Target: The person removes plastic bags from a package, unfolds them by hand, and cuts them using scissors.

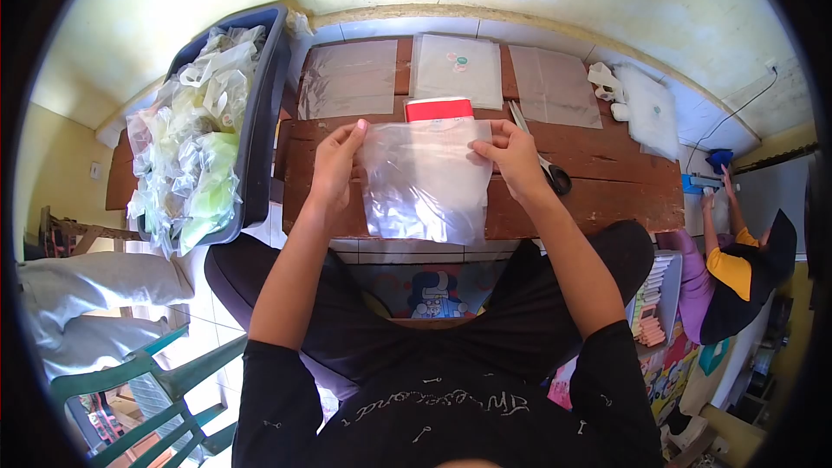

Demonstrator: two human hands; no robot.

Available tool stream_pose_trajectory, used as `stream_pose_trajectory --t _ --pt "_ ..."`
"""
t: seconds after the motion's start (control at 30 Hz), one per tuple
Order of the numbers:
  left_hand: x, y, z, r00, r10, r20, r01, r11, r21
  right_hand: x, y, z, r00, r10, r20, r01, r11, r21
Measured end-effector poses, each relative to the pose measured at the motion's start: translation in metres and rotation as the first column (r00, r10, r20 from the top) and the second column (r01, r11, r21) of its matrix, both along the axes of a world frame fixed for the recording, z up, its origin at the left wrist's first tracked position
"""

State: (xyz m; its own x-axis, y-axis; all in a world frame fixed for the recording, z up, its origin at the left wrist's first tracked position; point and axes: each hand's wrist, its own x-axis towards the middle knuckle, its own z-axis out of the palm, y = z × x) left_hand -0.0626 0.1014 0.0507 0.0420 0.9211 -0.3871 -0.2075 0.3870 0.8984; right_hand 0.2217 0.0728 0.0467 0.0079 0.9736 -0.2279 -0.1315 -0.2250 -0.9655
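Note:
A clear plastic bag [425, 195] hangs by its upper edge between my two hands, over the front of the brown wooden table [607, 195]. My left hand [336, 163] pinches its upper left corner. At the upper right corner, my right hand [511, 156] grips it between thumb and fingers. Just behind the bag lies a red and white packet [439, 109], its lower part covered by the bag. Scissors with black handles [556, 177] rest beside my right hand, partly hidden by it.
Clear sheets or bags lie flat at the back left [351, 78] and right [555, 87], with a printed stack [455, 74] between. A dark tub [276, 61] at left overflows with crumpled plastic bags [204, 130]. Another person [737, 273] sits at right, near a blue device [700, 183].

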Motion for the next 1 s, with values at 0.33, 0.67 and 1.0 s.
stream_pose_trajectory --t 0.33,0.67,1.0 --pt "0.005 -0.003 -0.026 0.964 -0.243 -0.107 0.238 0.97 -0.058 0.006 0.007 -0.017 0.994 -0.092 -0.054 0.092 0.996 -0.014" --pt "-0.002 0.006 -0.045 0.968 -0.188 -0.169 0.192 0.981 0.011 -0.005 -0.003 -0.036 0.995 -0.011 0.101 0.026 0.989 -0.147" --pt "0.008 -0.001 -0.034 0.999 -0.04 0.005 0.041 0.986 -0.164 0.0 0.002 -0.037 0.987 -0.164 -0.004 0.163 0.983 -0.088"
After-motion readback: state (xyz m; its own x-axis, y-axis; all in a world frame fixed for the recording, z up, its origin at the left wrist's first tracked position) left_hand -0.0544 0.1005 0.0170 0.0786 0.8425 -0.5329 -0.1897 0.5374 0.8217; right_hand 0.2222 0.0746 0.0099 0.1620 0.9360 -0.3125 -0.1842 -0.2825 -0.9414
